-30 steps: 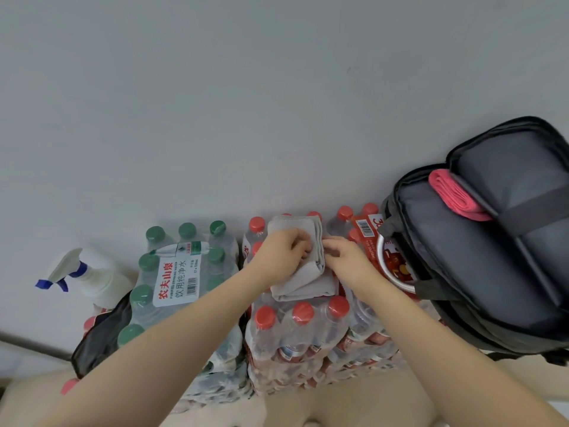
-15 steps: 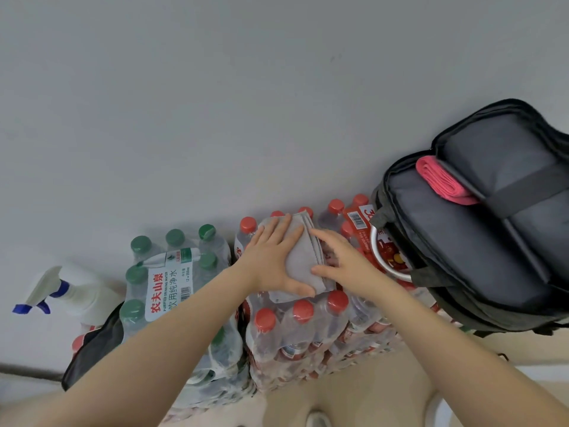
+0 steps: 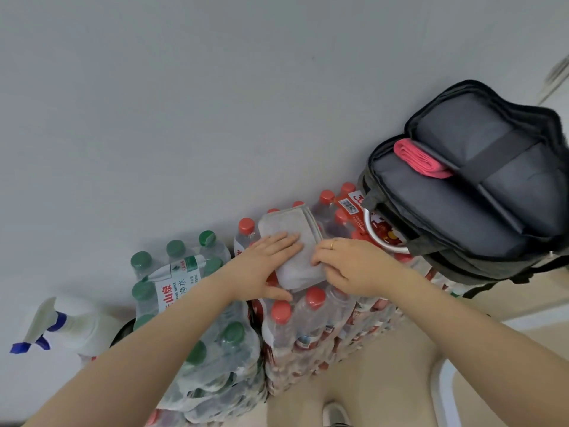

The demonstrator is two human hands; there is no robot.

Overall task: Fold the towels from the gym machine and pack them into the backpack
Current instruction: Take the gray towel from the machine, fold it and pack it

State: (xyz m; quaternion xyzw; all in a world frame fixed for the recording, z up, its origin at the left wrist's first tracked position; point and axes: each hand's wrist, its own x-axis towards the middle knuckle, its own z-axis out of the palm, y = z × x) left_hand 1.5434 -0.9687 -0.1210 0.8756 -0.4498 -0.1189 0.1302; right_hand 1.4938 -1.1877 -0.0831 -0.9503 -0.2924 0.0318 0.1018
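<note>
A folded grey towel (image 3: 292,229) lies on top of a shrink-wrapped pack of red-capped bottles (image 3: 311,322). My left hand (image 3: 271,260) lies flat on the towel's left side, fingers together, thumb under its near edge. My right hand (image 3: 348,266) grips the towel's right near edge with curled fingers. To the right, a dark grey backpack (image 3: 480,192) lies open on the bottles, and a folded pink towel (image 3: 415,157) sits in its upper compartment.
A pack of green-capped water bottles (image 3: 191,303) stands left of the red-capped pack. A white spray bottle (image 3: 64,325) with a blue nozzle sits at the far left. A plain grey wall fills the background. Beige floor shows below.
My left hand has flattened and slid down the towel's left side. My right hand has curled onto the towel's right near edge. The view has shifted slightly, so the backpack sits higher.
</note>
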